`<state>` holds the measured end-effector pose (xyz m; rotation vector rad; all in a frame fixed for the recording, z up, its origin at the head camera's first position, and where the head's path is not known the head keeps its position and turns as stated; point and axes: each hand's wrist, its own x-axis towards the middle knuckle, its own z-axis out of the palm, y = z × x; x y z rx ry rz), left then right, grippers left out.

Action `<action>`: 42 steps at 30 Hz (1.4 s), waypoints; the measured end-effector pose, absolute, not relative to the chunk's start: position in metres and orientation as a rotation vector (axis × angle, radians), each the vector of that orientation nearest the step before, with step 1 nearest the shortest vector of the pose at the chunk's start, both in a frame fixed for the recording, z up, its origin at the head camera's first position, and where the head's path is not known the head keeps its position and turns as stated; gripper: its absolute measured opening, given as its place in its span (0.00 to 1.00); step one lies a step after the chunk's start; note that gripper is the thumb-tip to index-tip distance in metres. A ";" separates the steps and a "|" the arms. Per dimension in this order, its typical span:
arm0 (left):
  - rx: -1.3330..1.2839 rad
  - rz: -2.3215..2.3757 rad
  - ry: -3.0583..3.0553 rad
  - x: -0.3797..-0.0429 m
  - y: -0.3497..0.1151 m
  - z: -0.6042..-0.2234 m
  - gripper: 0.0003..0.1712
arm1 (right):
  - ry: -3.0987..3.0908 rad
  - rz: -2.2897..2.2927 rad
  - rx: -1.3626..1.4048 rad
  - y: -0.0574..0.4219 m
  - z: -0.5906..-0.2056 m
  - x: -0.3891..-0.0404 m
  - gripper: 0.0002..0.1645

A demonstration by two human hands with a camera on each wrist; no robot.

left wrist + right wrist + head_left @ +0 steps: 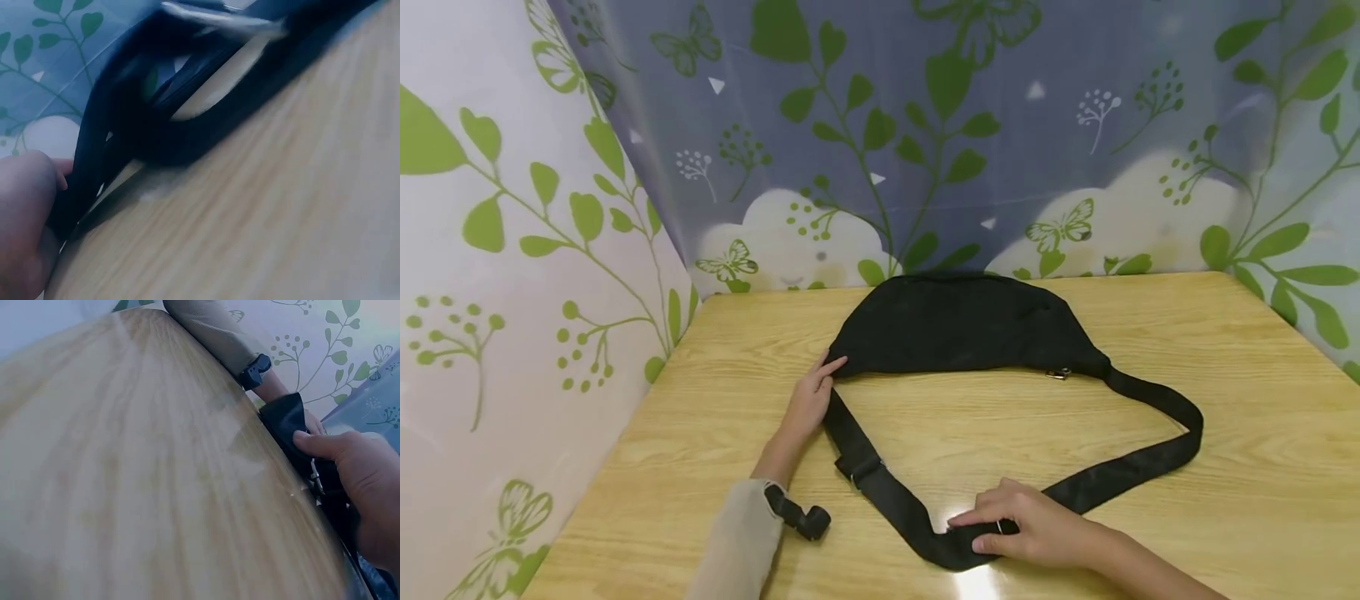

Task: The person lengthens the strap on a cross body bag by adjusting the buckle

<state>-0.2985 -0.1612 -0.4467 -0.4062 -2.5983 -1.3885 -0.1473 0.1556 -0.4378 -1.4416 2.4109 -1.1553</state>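
A black waist bag (958, 325) lies on the table, its strap (1131, 475) looped toward the front edge. At the bag's left end, my left hand (808, 400) grips the corner where the strap begins. In the left wrist view that hand (25, 212) shows only in part, against the dark strap (187, 140). My right hand (1030, 525) pinches the front stretch of the strap between thumb and fingers, beside a metal ring. From the right wrist view, the thumb of this hand (369, 481) presses on the strap (284, 422) near the metal piece (316, 477).
The wooden table (715, 358) stands against a patterned cloth backdrop (850, 125) with leaves and butterflies. A metal slide adjuster (861, 473) sits on the strap's left part. A zipper pull (1058, 374) hangs at the bag's lower right. A wrist camera (801, 515) is strapped on the left sleeve.
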 end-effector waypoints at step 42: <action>-1.292 -1.247 -2.302 -0.202 -0.132 -0.448 0.11 | 2.075 -1.243 -1.117 0.247 -0.417 -0.167 0.08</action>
